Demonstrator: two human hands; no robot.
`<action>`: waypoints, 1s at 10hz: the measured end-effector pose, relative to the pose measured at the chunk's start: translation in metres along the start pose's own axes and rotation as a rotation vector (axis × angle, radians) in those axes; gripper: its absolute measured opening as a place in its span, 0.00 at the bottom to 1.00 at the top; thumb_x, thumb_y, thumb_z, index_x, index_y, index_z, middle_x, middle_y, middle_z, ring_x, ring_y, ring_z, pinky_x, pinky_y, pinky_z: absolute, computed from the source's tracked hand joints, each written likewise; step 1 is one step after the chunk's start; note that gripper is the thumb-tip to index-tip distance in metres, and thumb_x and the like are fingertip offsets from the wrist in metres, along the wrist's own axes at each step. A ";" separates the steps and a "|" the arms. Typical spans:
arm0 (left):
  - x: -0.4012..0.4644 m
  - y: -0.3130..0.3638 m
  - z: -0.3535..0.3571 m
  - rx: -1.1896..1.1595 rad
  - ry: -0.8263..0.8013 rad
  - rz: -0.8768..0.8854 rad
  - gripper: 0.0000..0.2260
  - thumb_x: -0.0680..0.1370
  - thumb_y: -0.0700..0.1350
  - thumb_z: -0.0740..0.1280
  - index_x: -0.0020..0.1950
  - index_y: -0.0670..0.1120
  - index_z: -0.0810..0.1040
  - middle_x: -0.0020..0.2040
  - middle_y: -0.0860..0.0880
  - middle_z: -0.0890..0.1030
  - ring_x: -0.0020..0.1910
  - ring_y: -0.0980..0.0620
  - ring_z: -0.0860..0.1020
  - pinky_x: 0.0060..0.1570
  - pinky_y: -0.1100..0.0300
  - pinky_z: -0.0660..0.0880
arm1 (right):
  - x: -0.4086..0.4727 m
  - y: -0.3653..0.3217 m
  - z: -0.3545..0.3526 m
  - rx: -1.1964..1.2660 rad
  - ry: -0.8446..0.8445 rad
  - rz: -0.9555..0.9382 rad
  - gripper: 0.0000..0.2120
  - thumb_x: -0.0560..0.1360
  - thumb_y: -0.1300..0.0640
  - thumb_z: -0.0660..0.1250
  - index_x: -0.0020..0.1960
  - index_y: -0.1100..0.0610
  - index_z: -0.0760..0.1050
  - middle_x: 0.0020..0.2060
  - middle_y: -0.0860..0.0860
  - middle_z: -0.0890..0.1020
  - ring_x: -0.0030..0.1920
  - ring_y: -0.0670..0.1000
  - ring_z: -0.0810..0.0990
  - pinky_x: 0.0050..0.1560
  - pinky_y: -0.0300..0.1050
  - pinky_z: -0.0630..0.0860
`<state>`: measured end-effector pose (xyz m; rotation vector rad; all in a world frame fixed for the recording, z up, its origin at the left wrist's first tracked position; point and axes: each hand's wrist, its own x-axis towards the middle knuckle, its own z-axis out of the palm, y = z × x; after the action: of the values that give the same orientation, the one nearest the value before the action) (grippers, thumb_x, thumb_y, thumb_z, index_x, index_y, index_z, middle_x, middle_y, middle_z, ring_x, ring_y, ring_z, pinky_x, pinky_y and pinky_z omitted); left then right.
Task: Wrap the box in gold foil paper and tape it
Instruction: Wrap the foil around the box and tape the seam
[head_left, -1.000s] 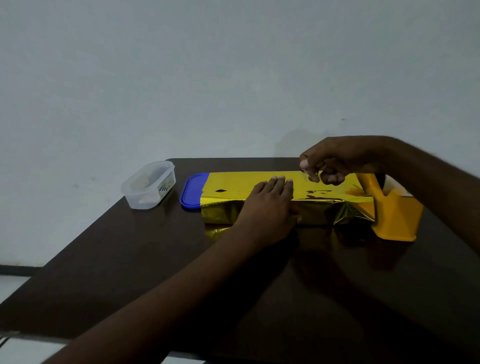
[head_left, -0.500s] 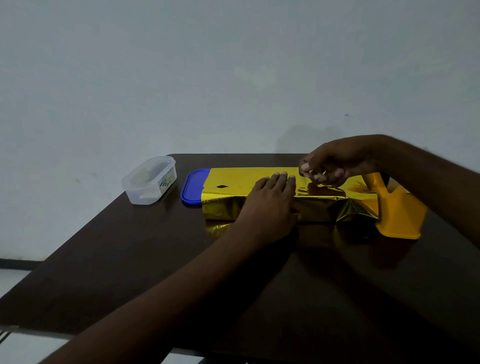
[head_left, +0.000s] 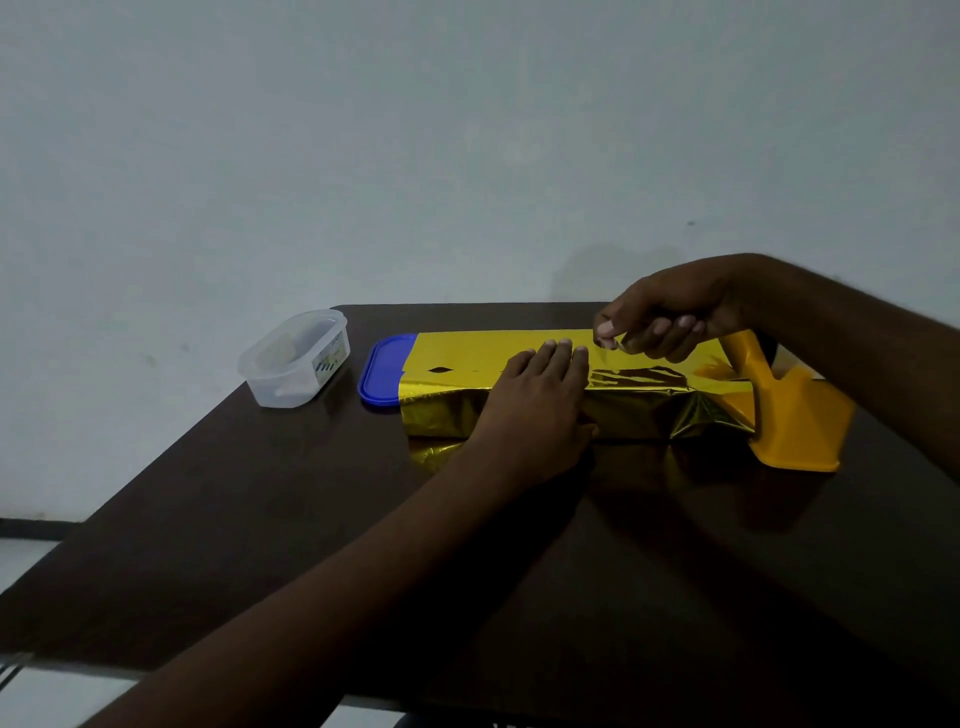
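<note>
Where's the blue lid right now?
In the head view, the blue lid lies flat on the table, left of centre, partly under the left end of the gold foil paper, with the clear plastic container just to its left.

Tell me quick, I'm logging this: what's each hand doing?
Left hand: open, pressing flat on the gold foil.
Right hand: fingers pinched together above the foil; the held thing cannot be told.
</note>
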<state>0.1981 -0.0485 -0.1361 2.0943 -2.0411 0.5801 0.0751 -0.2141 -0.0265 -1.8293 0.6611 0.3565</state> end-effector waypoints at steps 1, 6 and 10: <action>0.000 0.000 0.000 -0.003 0.005 -0.002 0.36 0.79 0.59 0.61 0.79 0.43 0.52 0.79 0.43 0.55 0.79 0.45 0.51 0.76 0.49 0.51 | 0.003 0.003 0.001 -0.018 0.009 0.032 0.08 0.79 0.55 0.61 0.48 0.60 0.73 0.24 0.49 0.63 0.19 0.42 0.57 0.20 0.33 0.55; -0.001 0.000 0.000 -0.003 0.012 0.008 0.36 0.78 0.58 0.62 0.79 0.43 0.52 0.79 0.42 0.55 0.78 0.45 0.52 0.76 0.50 0.51 | 0.005 0.002 0.005 -0.203 0.231 0.149 0.11 0.78 0.53 0.67 0.42 0.61 0.76 0.24 0.48 0.62 0.19 0.43 0.56 0.21 0.33 0.55; -0.001 0.000 0.001 0.000 0.013 0.007 0.36 0.79 0.59 0.62 0.79 0.43 0.51 0.79 0.43 0.55 0.79 0.45 0.51 0.76 0.50 0.50 | 0.006 -0.010 0.015 -0.542 0.393 0.249 0.17 0.73 0.49 0.73 0.37 0.62 0.76 0.22 0.49 0.67 0.21 0.47 0.63 0.24 0.37 0.60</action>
<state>0.1984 -0.0476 -0.1376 2.0791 -2.0419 0.5938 0.0870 -0.1998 -0.0278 -2.3694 1.1548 0.3661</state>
